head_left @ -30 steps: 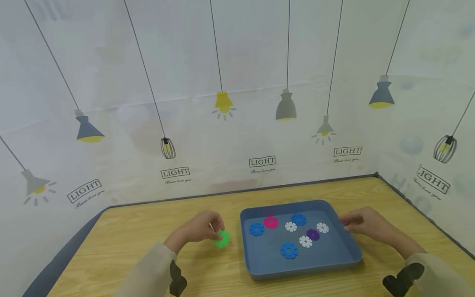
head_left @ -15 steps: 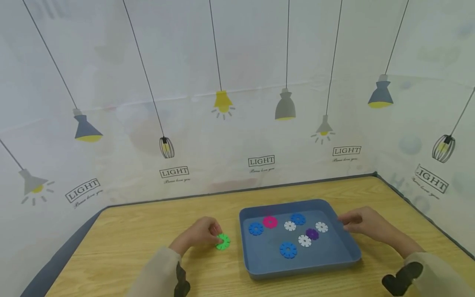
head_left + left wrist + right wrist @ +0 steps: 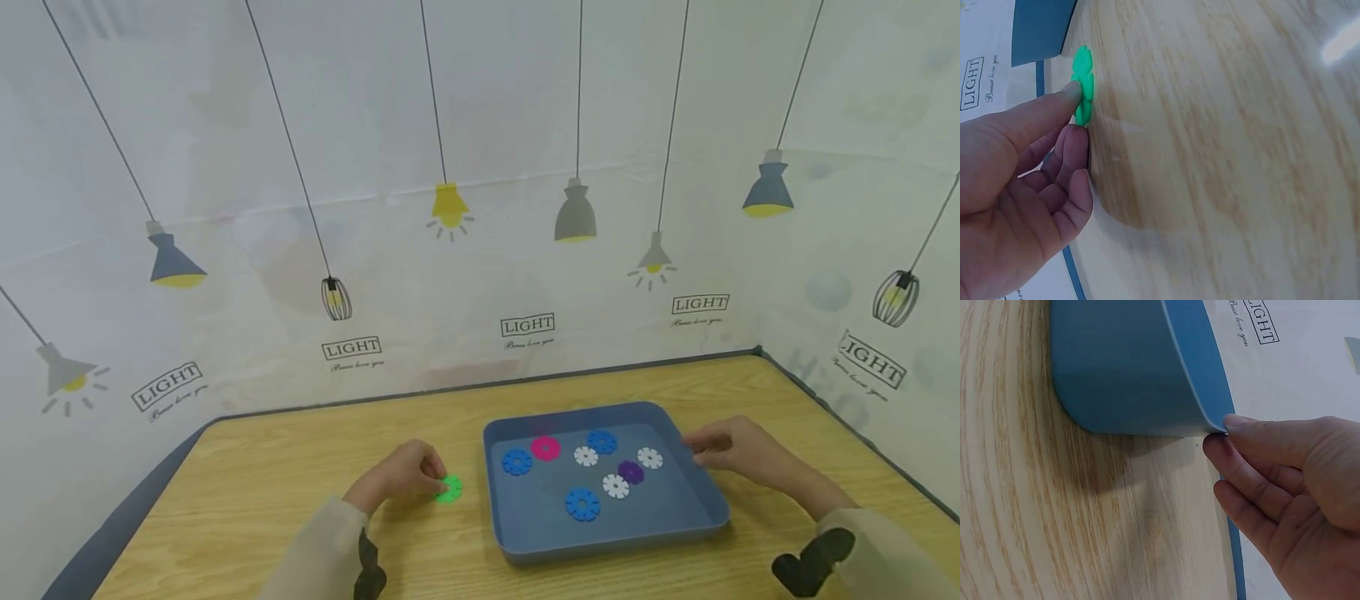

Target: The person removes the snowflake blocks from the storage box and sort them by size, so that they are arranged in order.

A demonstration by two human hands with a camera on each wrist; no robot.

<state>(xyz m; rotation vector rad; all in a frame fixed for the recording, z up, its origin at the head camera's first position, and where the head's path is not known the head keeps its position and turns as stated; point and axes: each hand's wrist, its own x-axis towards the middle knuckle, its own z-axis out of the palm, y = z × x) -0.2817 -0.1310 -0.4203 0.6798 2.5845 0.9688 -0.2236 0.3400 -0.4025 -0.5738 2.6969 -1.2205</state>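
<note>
On the left of the table, my left hand [image 3: 401, 473] pinches a green notched plastic disc [image 3: 452, 490]. In the left wrist view the thumb presses the green disc [image 3: 1085, 59], which stands edge-on close over the wood. My right hand [image 3: 744, 450] holds the far right side of a shallow blue-grey tray [image 3: 660, 518]. The right wrist view has thumb and fingertips at the rim of the tray [image 3: 1122, 381], the other fingers outside it. Inside the tray lie blue discs [image 3: 582, 505], white discs [image 3: 617, 486], a pink disc [image 3: 546, 447] and a purple disc [image 3: 632, 472].
A wooden table [image 3: 300, 450] carries the tray right of centre. Wood surface lies between the left hand and the tray. Behind and to both sides rise pale walls [image 3: 480, 275] printed with hanging lamps and the word LIGHT.
My left hand has lowered slightly with the green disc, which first turned its face to the camera and is now more covered by the fingers. The right hand and tray have stayed put.
</note>
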